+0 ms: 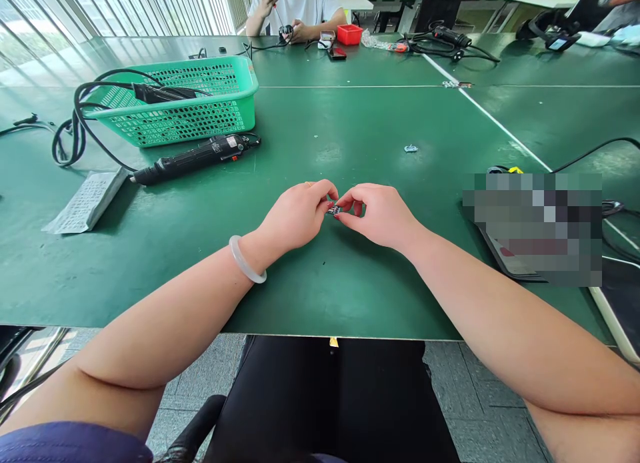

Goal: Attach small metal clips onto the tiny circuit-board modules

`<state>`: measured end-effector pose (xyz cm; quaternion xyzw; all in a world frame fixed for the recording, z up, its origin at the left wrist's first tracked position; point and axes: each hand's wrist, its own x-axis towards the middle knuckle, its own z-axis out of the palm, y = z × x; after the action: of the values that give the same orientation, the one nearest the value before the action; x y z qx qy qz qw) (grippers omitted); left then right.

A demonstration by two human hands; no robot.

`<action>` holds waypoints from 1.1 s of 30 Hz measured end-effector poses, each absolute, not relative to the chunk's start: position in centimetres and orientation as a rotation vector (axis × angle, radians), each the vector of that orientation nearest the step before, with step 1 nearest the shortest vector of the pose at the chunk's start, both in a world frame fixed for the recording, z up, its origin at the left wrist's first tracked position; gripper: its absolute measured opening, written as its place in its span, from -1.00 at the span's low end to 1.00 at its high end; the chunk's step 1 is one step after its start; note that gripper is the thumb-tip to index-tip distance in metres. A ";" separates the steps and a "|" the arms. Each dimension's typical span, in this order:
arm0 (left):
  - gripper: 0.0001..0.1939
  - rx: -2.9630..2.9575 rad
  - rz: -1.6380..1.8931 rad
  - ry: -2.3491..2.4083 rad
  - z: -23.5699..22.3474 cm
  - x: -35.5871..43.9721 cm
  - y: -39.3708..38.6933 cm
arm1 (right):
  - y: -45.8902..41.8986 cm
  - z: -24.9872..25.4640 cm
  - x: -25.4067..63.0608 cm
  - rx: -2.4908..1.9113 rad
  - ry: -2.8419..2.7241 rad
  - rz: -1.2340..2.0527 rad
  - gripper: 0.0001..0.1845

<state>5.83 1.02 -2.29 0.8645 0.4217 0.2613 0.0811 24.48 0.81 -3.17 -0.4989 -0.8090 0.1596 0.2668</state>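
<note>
Between my fingertips, just above the green table (320, 289), is a tiny dark piece with light specks (334, 210), too small to name. My left hand (303, 213) pinches it from the left; a pale bangle circles that wrist. From the right, my right hand (375, 213) touches the same piece with thumb and fingers closed on its edge. Left of my hands lies a black electric screwdriver (195, 159), its cord looping back to a green plastic basket (200, 119). A small bluish-grey part (411, 149) rests on the table beyond my right hand.
A folded paper packet (87, 199) lies at the left. To the right sits a blurred-out object (533, 229) beside dark cables. Across the table, a person (295, 9) holds a tool and a small black device, near a red tray (349, 35) and more cables (440, 43).
</note>
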 end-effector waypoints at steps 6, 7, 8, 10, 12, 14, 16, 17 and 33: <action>-0.84 2.601 0.741 1.258 -2.2 5.9 1.1 | 0.8 -3.2 24.4 -1.354 -2.193 0.413 -0.85; -0.84 2.603 0.742 1.266 -2.2 5.9 1.1 | 0.7 -3.2 24.4 -1.353 -2.192 0.413 -0.86; -0.83 2.602 0.746 1.275 -2.2 5.9 1.2 | 0.7 -3.1 24.4 -1.352 -2.191 0.415 -0.86; -0.82 2.593 0.774 1.296 -2.3 5.9 1.4 | 0.6 -3.0 24.4 -1.353 -2.185 0.423 -0.86; -0.80 2.572 0.810 1.318 -2.4 5.8 1.4 | 0.6 -2.9 24.4 -1.355 -2.177 0.428 -0.87; -0.80 2.552 0.840 1.322 -2.4 5.8 1.3 | 0.6 -2.9 24.4 -1.356 -2.167 0.435 -0.87; -0.81 2.536 0.862 1.314 -2.4 5.8 1.2 | 0.6 -2.9 24.5 -1.354 -2.158 0.443 -0.87; -0.82 2.524 0.873 1.317 -2.4 5.8 1.1 | 0.7 -3.0 24.5 -1.351 -2.155 0.446 -0.87; -0.85 2.211 1.042 1.452 -2.7 6.4 1.0 | 0.6 -3.0 24.4 -1.333 -2.104 0.468 -0.85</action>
<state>6.36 1.02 -2.68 0.7691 0.5050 0.3625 0.1488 24.40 0.58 -2.98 -0.5020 -0.7921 0.1763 0.2990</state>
